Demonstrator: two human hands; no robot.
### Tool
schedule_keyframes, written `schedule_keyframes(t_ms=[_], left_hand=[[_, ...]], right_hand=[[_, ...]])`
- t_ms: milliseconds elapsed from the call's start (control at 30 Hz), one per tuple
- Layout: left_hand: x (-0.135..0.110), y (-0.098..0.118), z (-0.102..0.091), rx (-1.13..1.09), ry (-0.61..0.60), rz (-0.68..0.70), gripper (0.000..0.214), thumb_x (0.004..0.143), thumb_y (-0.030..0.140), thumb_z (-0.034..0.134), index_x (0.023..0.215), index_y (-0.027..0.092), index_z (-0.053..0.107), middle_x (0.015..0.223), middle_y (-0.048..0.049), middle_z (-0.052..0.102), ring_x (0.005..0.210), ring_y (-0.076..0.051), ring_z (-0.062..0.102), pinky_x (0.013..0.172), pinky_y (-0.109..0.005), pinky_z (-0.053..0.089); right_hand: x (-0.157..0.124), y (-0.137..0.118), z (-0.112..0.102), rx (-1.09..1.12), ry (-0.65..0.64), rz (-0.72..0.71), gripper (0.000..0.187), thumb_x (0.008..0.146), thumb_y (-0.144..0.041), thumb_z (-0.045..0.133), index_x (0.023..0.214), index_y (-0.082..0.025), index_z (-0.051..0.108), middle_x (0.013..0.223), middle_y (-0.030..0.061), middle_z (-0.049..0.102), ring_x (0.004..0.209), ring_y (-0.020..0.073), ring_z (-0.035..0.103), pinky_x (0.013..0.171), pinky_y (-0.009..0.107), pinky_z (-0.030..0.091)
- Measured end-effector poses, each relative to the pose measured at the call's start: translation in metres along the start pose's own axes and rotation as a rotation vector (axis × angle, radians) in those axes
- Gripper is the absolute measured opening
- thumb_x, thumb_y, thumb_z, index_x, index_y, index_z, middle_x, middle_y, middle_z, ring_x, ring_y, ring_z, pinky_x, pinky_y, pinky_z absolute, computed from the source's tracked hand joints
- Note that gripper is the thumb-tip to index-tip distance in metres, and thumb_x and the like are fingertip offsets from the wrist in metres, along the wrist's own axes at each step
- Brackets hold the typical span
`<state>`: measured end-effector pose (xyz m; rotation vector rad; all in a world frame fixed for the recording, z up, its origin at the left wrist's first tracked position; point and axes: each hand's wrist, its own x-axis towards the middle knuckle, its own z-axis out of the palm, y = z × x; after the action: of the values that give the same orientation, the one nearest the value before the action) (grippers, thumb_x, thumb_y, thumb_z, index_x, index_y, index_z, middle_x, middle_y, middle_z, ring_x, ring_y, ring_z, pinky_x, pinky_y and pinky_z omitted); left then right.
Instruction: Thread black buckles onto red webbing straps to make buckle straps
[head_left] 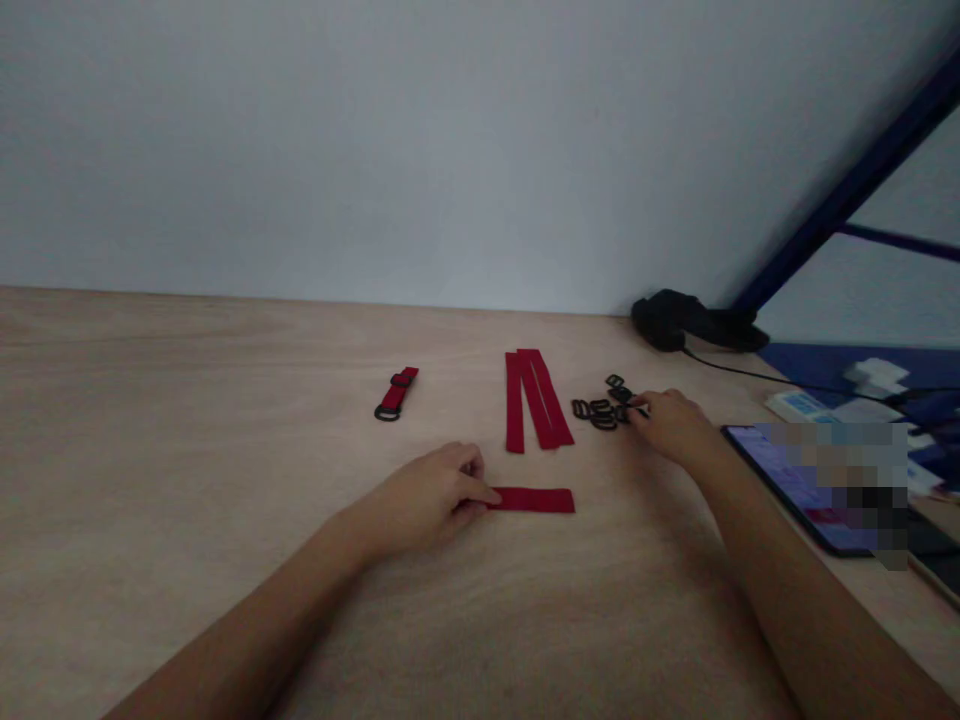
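Note:
My left hand (442, 490) is closed on the left end of a short red webbing strap (536, 500) lying crosswise on the table. At the pile of black buckles (601, 412), my right hand (667, 422) has its fingertips pinched on a dark buckle, whose shape is partly hidden. Several buckles and rings lie loose beside those fingertips. Between the hands, farther back, red straps (541, 400) lie side by side, slightly fanned. To the left rests a red strap with black hardware (397, 392), a slider near its top and a D-shaped ring at its lower end.
A tablet or phone (795, 490) with a lit screen lies at the right, partly blurred out. Behind it are a black object with a cable (694, 320) and a clutter of papers (874, 390). A pale wall (420, 150) rises behind the wooden table (187, 450).

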<state>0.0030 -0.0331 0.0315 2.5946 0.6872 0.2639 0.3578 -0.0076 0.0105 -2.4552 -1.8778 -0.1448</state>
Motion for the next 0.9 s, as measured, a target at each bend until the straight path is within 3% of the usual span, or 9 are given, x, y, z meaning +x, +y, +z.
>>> schedule_keyframes(t_ms=[167, 333, 433, 700, 800, 900], left_hand=[[-0.001, -0.001, 0.000, -0.003, -0.006, -0.009, 0.023, 0.089, 0.018, 0.052, 0.101, 0.022, 0.072, 0.095, -0.0061, 0.056, 0.089, -0.019, 0.054, 0.077, -0.028, 0.044], [-0.001, 0.000, 0.001, -0.004, -0.010, -0.016, 0.024, 0.088, 0.017, 0.053, 0.102, 0.022, 0.072, 0.096, -0.0063, 0.056, 0.090, -0.019, 0.054, 0.078, -0.029, 0.045], [-0.001, 0.001, 0.000, -0.006, -0.017, -0.026, 0.023, 0.087, 0.016, 0.054, 0.101, 0.022, 0.072, 0.096, -0.0064, 0.057, 0.089, -0.019, 0.054, 0.077, -0.028, 0.045], [-0.001, -0.001, 0.000, -0.042, -0.005, -0.017, 0.022, 0.088, 0.017, 0.054, 0.100, 0.021, 0.072, 0.099, -0.0066, 0.058, 0.093, -0.019, 0.055, 0.082, -0.030, 0.046], [0.000, 0.000, -0.001, -0.152, 0.061, -0.050, 0.024, 0.087, 0.021, 0.056, 0.108, 0.020, 0.069, 0.103, -0.0074, 0.059, 0.095, -0.019, 0.056, 0.086, -0.031, 0.046], [0.004, 0.002, -0.002, -0.376, 0.253, -0.178, 0.028, 0.089, 0.029, 0.055, 0.113, 0.017, 0.067, 0.104, -0.0077, 0.062, 0.088, -0.017, 0.059, 0.080, -0.029, 0.048]], right_hand=[[0.001, 0.007, 0.002, 0.023, -0.060, 0.007, 0.031, 0.087, -0.032, 0.054, 0.110, -0.015, 0.068, 0.094, 0.0134, 0.067, 0.082, 0.0244, 0.065, 0.074, 0.032, 0.047], [-0.001, 0.002, -0.006, 0.025, -0.045, -0.002, 0.034, 0.089, -0.033, 0.051, 0.113, -0.014, 0.066, 0.091, 0.0156, 0.066, 0.094, 0.0287, 0.062, 0.079, 0.036, 0.046], [-0.004, -0.001, -0.011, 0.029, -0.063, -0.036, 0.037, 0.084, -0.037, 0.058, 0.112, -0.015, 0.068, 0.095, 0.0158, 0.065, 0.091, 0.0293, 0.062, 0.080, 0.037, 0.046], [-0.004, -0.005, -0.015, 0.047, -0.064, -0.081, 0.033, 0.074, -0.031, 0.064, 0.098, -0.009, 0.071, 0.092, 0.0183, 0.064, 0.100, 0.0337, 0.059, 0.088, 0.041, 0.045], [-0.007, -0.011, -0.023, 0.169, 0.105, -0.084, 0.035, 0.073, -0.033, 0.066, 0.097, -0.007, 0.066, 0.098, 0.0195, 0.060, 0.098, 0.0336, 0.058, 0.087, 0.043, 0.046], [-0.025, -0.036, -0.035, 0.475, 0.351, -0.262, 0.029, 0.074, -0.032, 0.066, 0.096, -0.014, 0.059, 0.100, 0.0139, 0.057, 0.088, 0.0264, 0.058, 0.078, 0.040, 0.050]])
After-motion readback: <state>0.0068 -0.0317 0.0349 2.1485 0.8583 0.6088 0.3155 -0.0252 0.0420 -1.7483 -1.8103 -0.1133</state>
